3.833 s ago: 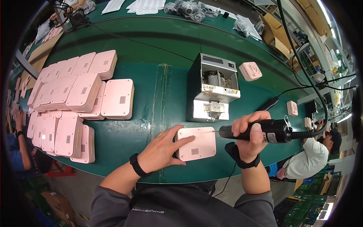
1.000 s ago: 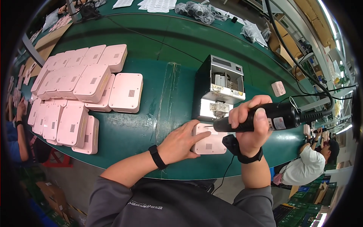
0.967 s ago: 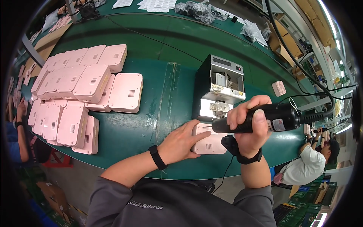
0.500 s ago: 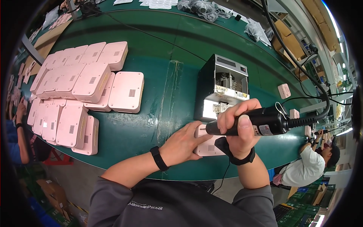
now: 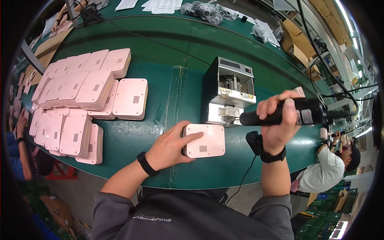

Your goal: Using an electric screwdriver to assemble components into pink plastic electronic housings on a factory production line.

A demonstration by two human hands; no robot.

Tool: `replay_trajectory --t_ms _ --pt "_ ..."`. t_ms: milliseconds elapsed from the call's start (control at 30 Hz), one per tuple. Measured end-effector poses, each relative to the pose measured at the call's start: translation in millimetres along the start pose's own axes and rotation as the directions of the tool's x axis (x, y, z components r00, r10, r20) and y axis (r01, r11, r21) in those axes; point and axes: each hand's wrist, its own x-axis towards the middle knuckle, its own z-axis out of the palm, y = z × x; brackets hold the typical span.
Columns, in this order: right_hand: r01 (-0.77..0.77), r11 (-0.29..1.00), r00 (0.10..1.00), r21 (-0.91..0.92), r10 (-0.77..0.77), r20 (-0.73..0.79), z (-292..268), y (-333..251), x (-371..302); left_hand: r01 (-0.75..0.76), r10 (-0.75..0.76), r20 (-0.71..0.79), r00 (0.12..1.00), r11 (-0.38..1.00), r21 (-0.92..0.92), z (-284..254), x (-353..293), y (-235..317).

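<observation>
A pale pink plastic box with rounded corners, a slotted vent and screw holes lies flat on the green table. My left hand grips its left end, with the index finger stretched over the top. In my right hand is a black electric screwdriver, held nearly level, its cable running off to the right. The screwdriver's nose is at the front right of a black and silver screw feeder; I cannot make out the bit. The feeder stands just beyond the box.
Several similar pink boxes are stacked on the left. Plastic-wrapped cables lie along the far edge. A thin cord crosses the table behind the feeder. At the right edge sits a co-worker in a white shirt; another person's arm shows at far left.
The screwdriver has lifted off the box and moved right and up toward the feeder's front. My left hand and the box have shifted left, and the box's top is now largely uncovered.
</observation>
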Motion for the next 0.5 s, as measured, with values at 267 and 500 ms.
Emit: replay_trajectory --t_ms 267,500 --pt "-0.144 0.985 0.989 -0.100 0.147 0.026 -7.7 9.7 -7.5 0.033 -0.033 -0.011 0.999 0.999 -0.011 4.2 -1.3 1.3" --pt "-0.153 0.988 0.986 -0.010 0.154 0.071 -9.9 -10.7 -59.6 -0.021 0.022 -0.046 0.999 0.999 0.032 -4.9 -0.9 -6.7"
